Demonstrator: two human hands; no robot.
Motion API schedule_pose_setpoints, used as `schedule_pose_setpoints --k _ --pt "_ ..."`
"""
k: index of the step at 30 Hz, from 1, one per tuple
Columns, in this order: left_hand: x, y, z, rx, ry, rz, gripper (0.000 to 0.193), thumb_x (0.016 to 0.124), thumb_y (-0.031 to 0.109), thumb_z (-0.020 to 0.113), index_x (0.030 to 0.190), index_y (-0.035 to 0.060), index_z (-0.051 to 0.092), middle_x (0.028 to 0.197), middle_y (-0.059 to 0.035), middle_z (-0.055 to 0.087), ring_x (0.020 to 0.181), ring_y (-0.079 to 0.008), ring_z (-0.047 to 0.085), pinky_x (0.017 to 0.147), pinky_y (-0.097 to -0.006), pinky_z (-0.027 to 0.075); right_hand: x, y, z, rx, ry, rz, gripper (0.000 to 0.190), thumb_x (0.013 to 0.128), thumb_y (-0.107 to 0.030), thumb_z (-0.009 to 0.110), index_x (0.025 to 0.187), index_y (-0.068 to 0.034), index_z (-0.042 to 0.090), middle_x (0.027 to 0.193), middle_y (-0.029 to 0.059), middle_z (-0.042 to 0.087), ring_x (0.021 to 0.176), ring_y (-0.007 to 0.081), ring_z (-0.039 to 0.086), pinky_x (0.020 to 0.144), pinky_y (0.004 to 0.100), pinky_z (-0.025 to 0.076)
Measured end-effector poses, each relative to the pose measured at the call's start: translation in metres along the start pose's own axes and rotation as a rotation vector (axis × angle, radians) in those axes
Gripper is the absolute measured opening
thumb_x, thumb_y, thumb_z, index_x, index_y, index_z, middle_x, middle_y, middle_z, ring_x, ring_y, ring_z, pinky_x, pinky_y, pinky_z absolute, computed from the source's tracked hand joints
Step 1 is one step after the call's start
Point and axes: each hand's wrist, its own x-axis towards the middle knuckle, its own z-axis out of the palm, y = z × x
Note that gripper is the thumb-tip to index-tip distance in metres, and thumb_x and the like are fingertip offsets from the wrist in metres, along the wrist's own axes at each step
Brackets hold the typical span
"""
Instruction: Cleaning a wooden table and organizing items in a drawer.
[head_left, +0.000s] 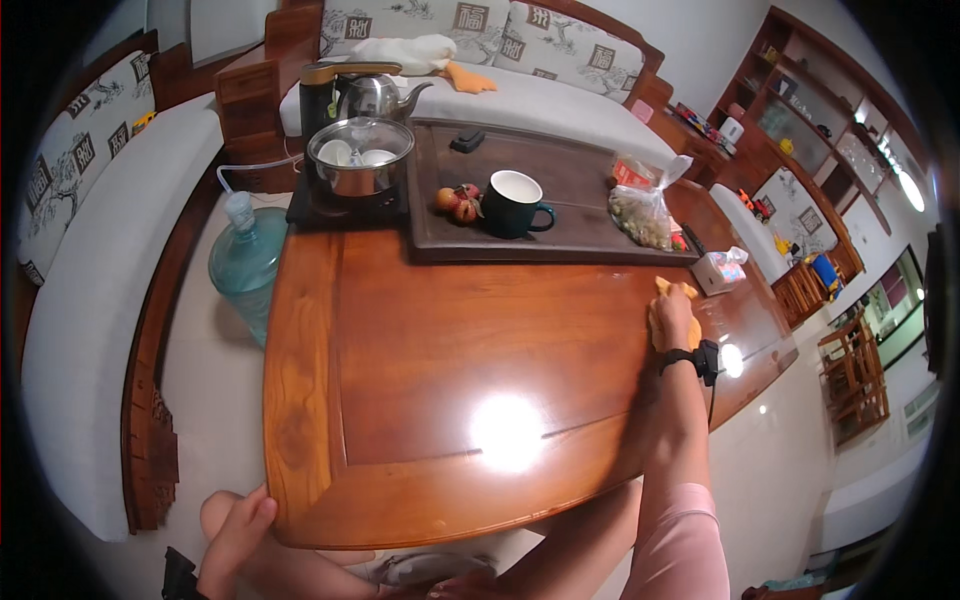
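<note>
My right hand presses a yellow-orange cloth against the right part of the polished wooden table; a black band is on the wrist. The cloth is bunched under the fingers and partly hidden by them. A tissue pack lies just beyond, to the right of the cloth. At the lower left, my left hand rests by the table's near left corner, over my knee, with nothing seen in it. Its inner side is partly hidden, so its fingers' full pose does not show.
A dark tea tray holds a dark green mug, reddish fruit and a plastic bag of food. An induction cooker bears a glass-lidded pot, with a steel kettle behind. A water jug stands left on the floor.
</note>
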Motion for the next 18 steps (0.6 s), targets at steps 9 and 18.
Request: schedule_pose_setpoints --k 9,18 --pt "0.002 0.012 0.006 0.058 0.008 0.044 0.041 0.102 0.021 0.040 0.134 -0.0035 0.043 0.120 -0.0091 0.058 0.111 -0.0152 0.052 0.097 -0.0286 0.039 -0.168 -0.287 -0.010 0.461 0.049 -0.671 0.009 0.082 -0.008 0.055 0.085 0.001 0.052 0.083 0.0249 0.055 0.081 0.0441 0.052 0.072 0.0519 0.041" --pt "0.011 -0.031 0.002 0.086 0.009 0.217 0.035 0.102 0.024 0.041 0.127 0.0007 0.047 0.106 -0.0145 0.063 0.097 -0.0210 0.060 0.086 -0.0337 0.045 -0.372 -0.397 -0.096 0.891 -0.597 -1.555 0.016 0.074 -0.006 0.060 0.088 -0.003 0.055 0.091 0.0177 0.056 0.088 0.0376 0.054 0.077 0.0458 0.045"
